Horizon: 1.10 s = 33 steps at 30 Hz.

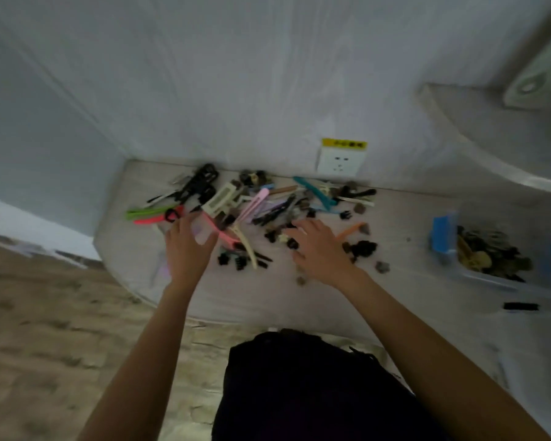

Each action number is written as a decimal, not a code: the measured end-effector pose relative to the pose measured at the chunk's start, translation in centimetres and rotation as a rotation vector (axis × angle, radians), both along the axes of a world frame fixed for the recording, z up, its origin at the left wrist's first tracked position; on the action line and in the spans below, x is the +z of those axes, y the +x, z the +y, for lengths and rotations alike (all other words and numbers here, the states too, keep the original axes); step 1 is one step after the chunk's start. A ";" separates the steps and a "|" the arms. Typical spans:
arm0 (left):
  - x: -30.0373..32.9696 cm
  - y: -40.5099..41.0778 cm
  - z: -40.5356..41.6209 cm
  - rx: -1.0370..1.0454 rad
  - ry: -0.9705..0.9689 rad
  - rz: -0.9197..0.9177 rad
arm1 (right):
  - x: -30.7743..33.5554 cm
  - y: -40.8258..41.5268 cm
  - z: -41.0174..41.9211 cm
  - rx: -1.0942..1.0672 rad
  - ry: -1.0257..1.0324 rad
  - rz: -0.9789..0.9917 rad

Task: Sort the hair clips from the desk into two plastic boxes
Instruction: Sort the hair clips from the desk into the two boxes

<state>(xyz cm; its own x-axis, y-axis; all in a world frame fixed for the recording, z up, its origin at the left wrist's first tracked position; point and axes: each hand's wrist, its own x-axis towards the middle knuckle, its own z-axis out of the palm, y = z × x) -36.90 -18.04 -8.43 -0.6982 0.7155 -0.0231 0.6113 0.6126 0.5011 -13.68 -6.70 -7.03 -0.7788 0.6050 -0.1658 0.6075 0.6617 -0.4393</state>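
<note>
Your left hand (188,241) hovers with fingers spread over the left side of a tangled heap of mixed plastic hair clips (245,211) on the pale wood-grain surface (395,224), beside a long coral-pink duckbill clip (155,219); whether it touches anything is blurred. Your right hand (318,249) lies flat with fingers splayed on small dark claw clips (287,240) in the heap's right part, pinching nothing. A clear plastic box with a blue latch (441,233), already holding small brown and cream clips, stands well apart at the right; a second box cannot be made out clearly. Risk: the long clips interlock, so lifting one may drag its neighbours off the near edge; sweeping with a flat hand may scatter the small claws.
</note>
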 end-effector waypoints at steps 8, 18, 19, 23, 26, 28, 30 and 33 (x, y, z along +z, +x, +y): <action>-0.3 -3.8 5.0 -0.263 -0.024 -0.015 | -2.0 -9.1 -1.6 0.253 0.021 -0.171; -1.0 -4.2 8.1 -0.319 -0.013 -0.016 | -3.3 -7.3 1.1 0.063 0.141 -0.083; -0.5 -4.5 7.6 -0.261 0.074 -0.102 | -3.2 -7.9 1.1 0.045 0.141 -0.050; 1.7 -6.6 4.8 0.020 0.304 -0.335 | -2.4 -11.5 1.3 0.083 0.168 0.070; 1.7 -9.0 2.2 0.162 0.306 -0.417 | -1.8 -14.6 2.1 0.082 0.182 0.123; 0.9 -12.8 -0.7 0.318 0.250 -0.402 | -1.2 -19.8 2.4 0.188 0.112 0.111; 0.0 -14.1 -1.8 0.321 0.166 -0.424 | -1.1 -22.4 3.4 0.231 0.098 0.006; -0.8 -13.6 -1.8 0.244 0.079 -0.471 | -2.0 -24.2 5.2 0.303 0.153 -0.147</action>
